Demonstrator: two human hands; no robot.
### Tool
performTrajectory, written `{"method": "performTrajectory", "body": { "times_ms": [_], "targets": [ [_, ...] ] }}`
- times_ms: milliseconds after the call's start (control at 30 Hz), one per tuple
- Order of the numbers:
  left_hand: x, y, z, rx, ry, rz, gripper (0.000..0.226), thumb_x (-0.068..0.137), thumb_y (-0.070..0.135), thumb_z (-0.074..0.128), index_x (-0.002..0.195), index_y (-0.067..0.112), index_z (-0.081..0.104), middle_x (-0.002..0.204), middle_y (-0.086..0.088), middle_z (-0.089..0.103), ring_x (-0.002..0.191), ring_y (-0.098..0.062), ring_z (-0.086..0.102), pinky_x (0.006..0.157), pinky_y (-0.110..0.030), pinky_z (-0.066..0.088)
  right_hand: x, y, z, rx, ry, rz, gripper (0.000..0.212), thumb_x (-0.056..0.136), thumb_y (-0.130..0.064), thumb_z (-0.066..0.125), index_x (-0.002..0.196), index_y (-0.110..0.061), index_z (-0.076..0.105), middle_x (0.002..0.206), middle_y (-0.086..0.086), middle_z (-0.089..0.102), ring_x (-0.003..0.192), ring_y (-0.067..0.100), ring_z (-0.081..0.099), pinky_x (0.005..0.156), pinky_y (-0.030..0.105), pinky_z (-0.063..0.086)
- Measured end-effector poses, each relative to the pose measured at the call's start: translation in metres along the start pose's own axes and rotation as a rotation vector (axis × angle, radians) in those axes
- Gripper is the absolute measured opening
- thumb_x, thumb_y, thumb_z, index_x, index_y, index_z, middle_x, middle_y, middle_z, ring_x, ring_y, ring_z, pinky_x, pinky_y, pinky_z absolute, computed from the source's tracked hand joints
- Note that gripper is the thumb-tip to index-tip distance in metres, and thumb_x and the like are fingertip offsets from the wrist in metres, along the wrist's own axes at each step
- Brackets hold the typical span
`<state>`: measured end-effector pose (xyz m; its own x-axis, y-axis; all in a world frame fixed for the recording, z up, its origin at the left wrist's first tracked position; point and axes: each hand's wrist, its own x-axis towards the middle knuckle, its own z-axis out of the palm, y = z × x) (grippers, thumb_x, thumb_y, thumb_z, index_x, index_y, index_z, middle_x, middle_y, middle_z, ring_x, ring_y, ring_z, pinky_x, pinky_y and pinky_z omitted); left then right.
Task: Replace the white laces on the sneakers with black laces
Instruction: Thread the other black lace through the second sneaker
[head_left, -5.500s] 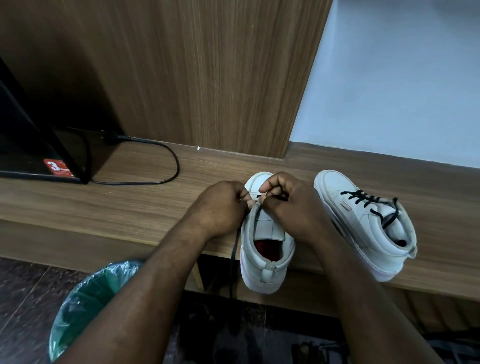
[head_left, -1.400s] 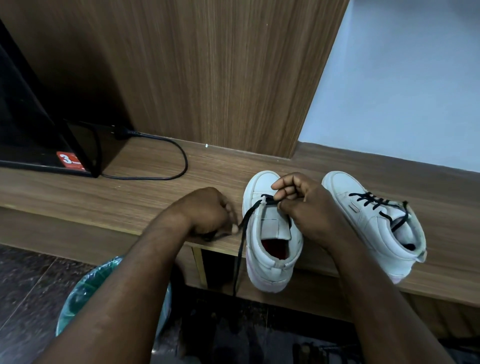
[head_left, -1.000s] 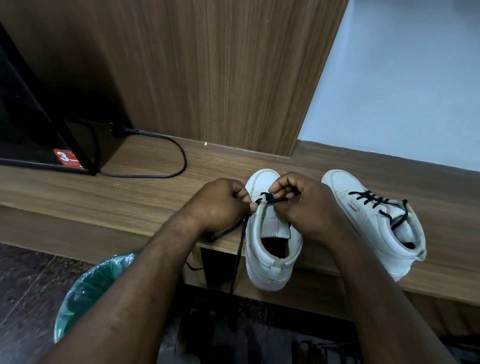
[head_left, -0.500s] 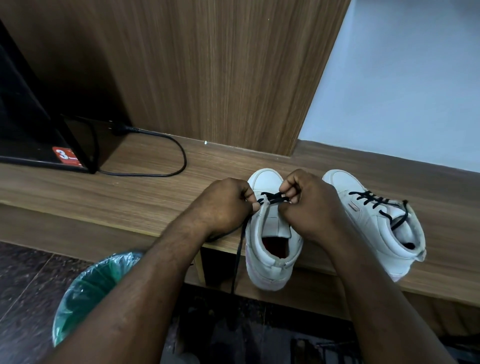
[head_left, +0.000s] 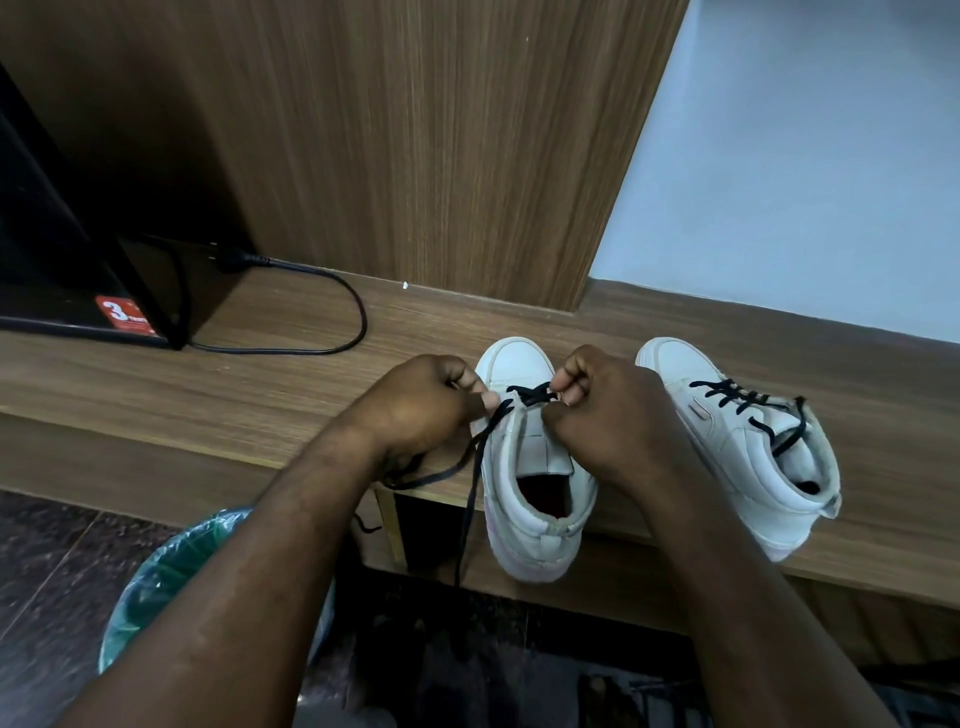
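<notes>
White sneaker (head_left: 530, 499) sits on wood surface (head_left: 260, 395), toe pointing away, heel a bit over the near edge. Across its lowest eyelets, near the toe, runs a black lace (head_left: 530, 396). At sneaker's left side, left hand (head_left: 421, 410) has fingers curled, thumb & forefinger pinching the lace where it leaves the eyelet. One loose end drops past the sneaker's left side below the surface edge; another strand runs under that hand. At sneaker's right side, right hand (head_left: 608, 415) is curled too, pinching the lace just above the tongue. Just right of sneaker: second sneaker (head_left: 737, 457), w/ black lacing done, partly behind the right wrist. Left of sneaker & further back: cable (head_left: 332, 306) looping to a black box (head_left: 62, 260). Below-left of sneaker, on the floor: bin (head_left: 156, 582) w/ green liner.
</notes>
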<state>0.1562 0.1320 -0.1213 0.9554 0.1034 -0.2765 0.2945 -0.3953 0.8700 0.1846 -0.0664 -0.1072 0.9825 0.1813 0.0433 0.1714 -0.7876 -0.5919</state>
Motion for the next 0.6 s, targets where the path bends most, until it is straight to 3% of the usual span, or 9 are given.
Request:
{"method": "performTrajectory", "body": {
  "times_ms": [67, 133, 233, 333, 467, 600],
  "targets": [
    [0.002, -0.001, 0.007, 0.1, 0.011, 0.033, 0.017, 0.094, 0.035, 0.072, 0.089, 0.019, 0.071, 0.075, 0.003, 0.072, 0.057, -0.005, 0.061, 0.055, -0.023, 0.05, -0.002, -0.001, -0.002, -0.047, -0.067, -0.006, 0.021, 0.07, -0.031, 0.068, 0.088, -0.033, 0.057, 0.077, -0.011, 0.066, 0.073, 0.009, 0.063, 0.071, 0.037, 0.056],
    [0.003, -0.001, 0.013, 0.169, 0.027, 0.045, 0.015, 0.092, 0.037, 0.072, 0.088, 0.023, 0.069, 0.081, 0.001, 0.075, 0.072, -0.015, 0.067, 0.074, -0.036, 0.055, -0.003, -0.001, -0.004, -0.078, -0.118, 0.003, 0.028, 0.07, -0.03, 0.068, 0.094, -0.034, 0.055, 0.079, -0.01, 0.065, 0.073, 0.011, 0.063, 0.07, 0.039, 0.056],
    [0.007, 0.001, 0.019, 0.19, 0.075, 0.07, 0.013, 0.091, 0.031, 0.074, 0.086, 0.02, 0.069, 0.083, 0.001, 0.074, 0.083, -0.021, 0.069, 0.083, -0.039, 0.056, -0.003, 0.001, -0.005, -0.076, -0.082, 0.034, 0.023, 0.074, -0.027, 0.068, 0.092, -0.033, 0.056, 0.08, -0.011, 0.066, 0.075, 0.011, 0.063, 0.072, 0.037, 0.056],
    [0.008, 0.003, 0.026, 0.287, 0.129, 0.113, 0.012, 0.093, 0.029, 0.071, 0.086, 0.021, 0.066, 0.083, 0.006, 0.071, 0.083, -0.017, 0.067, 0.075, -0.032, 0.053, -0.006, 0.002, -0.002, -0.052, 0.002, 0.047, 0.017, 0.076, -0.024, 0.068, 0.088, -0.03, 0.059, 0.078, -0.012, 0.067, 0.073, 0.011, 0.063, 0.068, 0.033, 0.055],
    [0.009, 0.011, 0.036, 0.382, 0.226, 0.166, 0.014, 0.097, 0.023, 0.063, 0.085, 0.026, 0.056, 0.074, 0.013, 0.061, 0.07, -0.005, 0.057, 0.056, -0.014, 0.038, -0.009, 0.006, -0.001, -0.065, 0.099, 0.051, 0.024, 0.075, -0.023, 0.069, 0.097, -0.032, 0.064, 0.077, -0.012, 0.068, 0.07, 0.008, 0.061, 0.061, 0.023, 0.047],
    [0.007, 0.018, 0.042, 0.504, 0.242, 0.231, 0.008, 0.097, 0.024, 0.059, 0.098, 0.018, 0.053, 0.087, -0.002, 0.067, 0.081, -0.025, 0.062, 0.068, -0.035, 0.048, -0.013, 0.009, 0.001, -0.072, 0.176, 0.042, 0.029, 0.075, -0.019, 0.067, 0.102, -0.027, 0.074, 0.083, -0.007, 0.073, 0.072, 0.013, 0.064, 0.064, 0.024, 0.045]
  ]
}}
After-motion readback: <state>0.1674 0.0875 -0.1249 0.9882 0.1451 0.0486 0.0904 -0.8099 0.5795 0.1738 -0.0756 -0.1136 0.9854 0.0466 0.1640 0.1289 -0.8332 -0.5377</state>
